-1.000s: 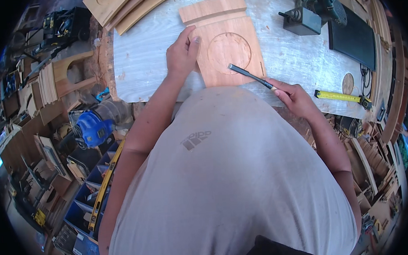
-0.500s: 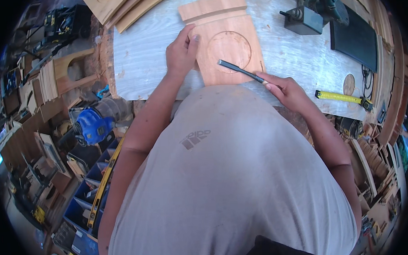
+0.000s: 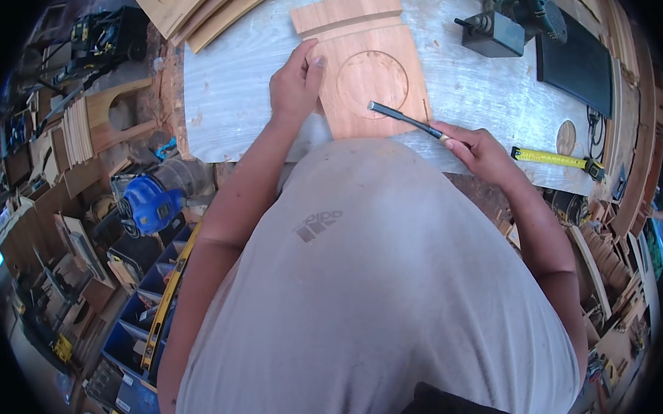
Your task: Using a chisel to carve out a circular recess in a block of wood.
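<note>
Chisel shift: compared with half a second ago, the chisel and right hand sit slightly farther right in the head view; the left hand and wooden board look unmoved.
Right hand: closed around the chisel's handle, thumb and fingers together on it.
Left hand: clamped on the board's left edge near its far corner, thumb over the top face.
Board: on the bench, close against the person's shirt.
Blade: over the near part of the circular recess; whether it touches wood, I cannot tell.
Good handling: a low blade angle and short, light strokes would likely spare the recess rim; the left hand is best kept out of the edge's line, the board firmly steadied.
Bench surface: pale, scuffed, specked with debris; curved wood pieces at far left, yellow tape measure at right, black flat panel beyond.
Room: cluttered workshop; blue machine and yellow spirit level left, stacked offcuts right.
</note>
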`<state>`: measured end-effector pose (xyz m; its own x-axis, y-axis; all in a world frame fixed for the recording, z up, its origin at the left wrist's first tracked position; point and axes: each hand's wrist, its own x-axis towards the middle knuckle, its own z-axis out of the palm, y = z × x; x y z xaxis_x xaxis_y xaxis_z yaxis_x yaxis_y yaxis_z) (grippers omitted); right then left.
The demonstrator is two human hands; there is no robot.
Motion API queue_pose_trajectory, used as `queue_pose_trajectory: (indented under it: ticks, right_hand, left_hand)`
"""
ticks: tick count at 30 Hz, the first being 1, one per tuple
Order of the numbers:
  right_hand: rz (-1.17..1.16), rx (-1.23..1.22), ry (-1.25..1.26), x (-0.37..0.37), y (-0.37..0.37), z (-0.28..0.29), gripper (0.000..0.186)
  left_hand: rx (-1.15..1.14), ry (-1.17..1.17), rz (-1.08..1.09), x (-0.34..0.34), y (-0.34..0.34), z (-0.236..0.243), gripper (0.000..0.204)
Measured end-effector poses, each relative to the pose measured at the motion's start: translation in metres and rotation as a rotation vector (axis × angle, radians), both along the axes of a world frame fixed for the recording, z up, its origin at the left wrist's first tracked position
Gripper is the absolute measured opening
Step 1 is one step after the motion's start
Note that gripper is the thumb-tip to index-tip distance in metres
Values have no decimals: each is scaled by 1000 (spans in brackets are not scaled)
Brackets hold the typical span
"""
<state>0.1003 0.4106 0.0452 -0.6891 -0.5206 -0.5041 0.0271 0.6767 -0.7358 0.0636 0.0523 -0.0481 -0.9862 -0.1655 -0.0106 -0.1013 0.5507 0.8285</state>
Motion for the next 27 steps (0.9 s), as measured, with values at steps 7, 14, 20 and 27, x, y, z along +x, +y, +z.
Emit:
queue_pose_trajectory:
  ticks: [7,14,20,27]
  right_hand:
    - [9,-12,45,1,-1,-3,39]
    - [-9,7,17,-5,-25,-4,40]
    - [50,16,-6,-8,6,2,40]
    - [42,23,25,-5,4,4,39]
  left_hand:
    - [-25,15,4,0,0,2,34]
    - [8,-6,10,0,1,0,35]
    - [-11,-35,7,0,1,8,35]
    - [-24,-23,13,-1,2,6,35]
